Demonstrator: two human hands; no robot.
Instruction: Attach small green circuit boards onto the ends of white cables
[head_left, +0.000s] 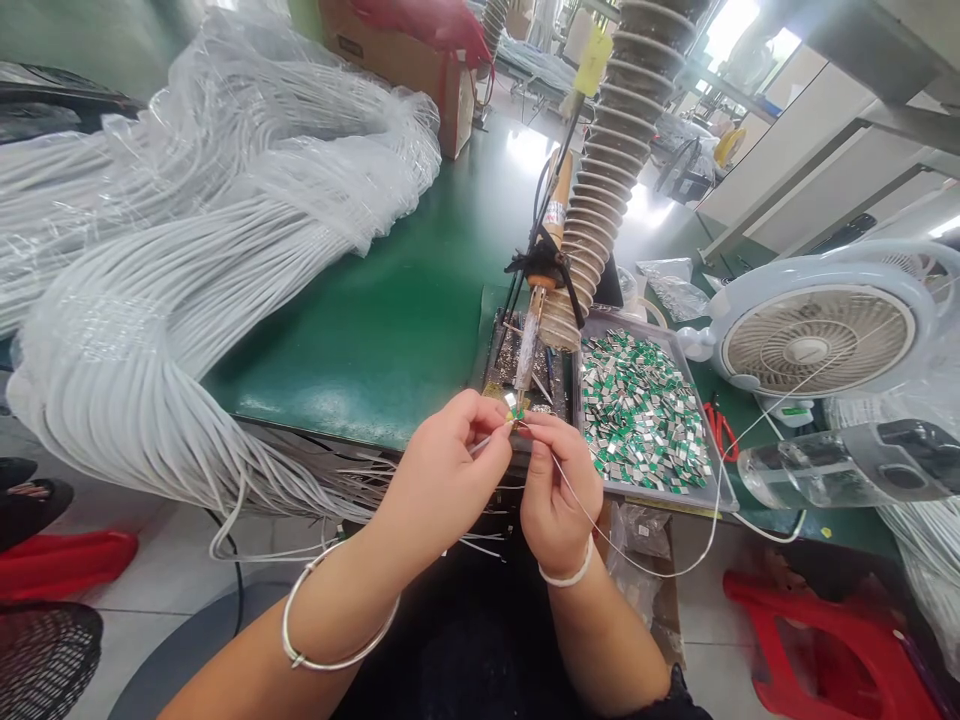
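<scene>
At the bench's front edge, my left hand (461, 460) pinches the end of a white cable, its tip right under the soldering iron. My right hand (561, 480) is closed on a thin strand of solder wire (619, 555), which loops off to the right. A small green and silver connector board (515, 408) sits at the fingertips, partly hidden by them. The soldering iron (531, 340) hangs tip down from a clamp, its tip at the board. Exact contact between tip, solder and board is too small to make out.
A tray (724, 490) of many small green and silver boards stands to the right. Beyond it are a fan (817, 340), a clear bottle (810, 465) and red-handled pliers (720, 430). A ribbed hose (622, 130) hangs overhead. Bundled white cables (150, 300) cover the left.
</scene>
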